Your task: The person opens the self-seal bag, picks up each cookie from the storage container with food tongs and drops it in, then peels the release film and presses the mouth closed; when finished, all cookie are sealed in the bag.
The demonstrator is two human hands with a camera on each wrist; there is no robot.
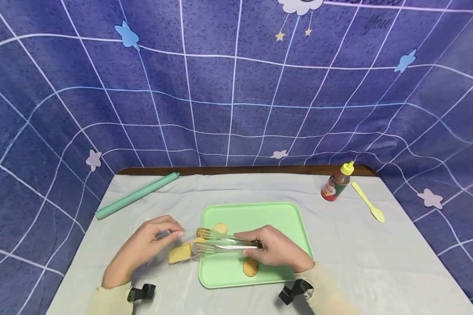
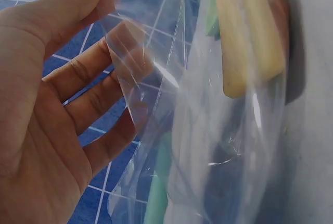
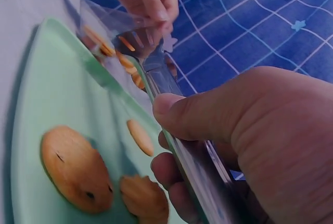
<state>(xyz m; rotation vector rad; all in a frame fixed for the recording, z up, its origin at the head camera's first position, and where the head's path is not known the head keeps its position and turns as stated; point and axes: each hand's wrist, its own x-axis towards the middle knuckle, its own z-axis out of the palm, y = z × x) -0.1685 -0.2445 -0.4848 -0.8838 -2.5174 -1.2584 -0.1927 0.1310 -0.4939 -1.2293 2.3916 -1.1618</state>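
My left hand (image 1: 151,240) pinches the rim of a clear plastic bag (image 2: 161,73) between thumb and index finger, its other fingers behind the film. Yellowish biscuits (image 1: 180,253) lie in the bag, just left of the tray. In my right hand (image 1: 277,247) is a pair of metal tongs (image 1: 224,248) with slotted ends, pointing left at the bag's mouth. Whether the tongs clasp anything is hard to tell. The light green tray (image 1: 268,214) bears a round pale biscuit (image 1: 220,228) and a browner cookie (image 1: 250,267); a wavy-edged cookie (image 3: 145,199) shows in the right wrist view.
A green roll (image 1: 137,196) lies at the back left of the white-covered table (image 1: 378,262). At the back right stand a sauce bottle (image 1: 336,181) with a yellow cap and, beside it, a yellow spoon (image 1: 368,202). A blue patterned curtain (image 1: 236,87) hangs behind.
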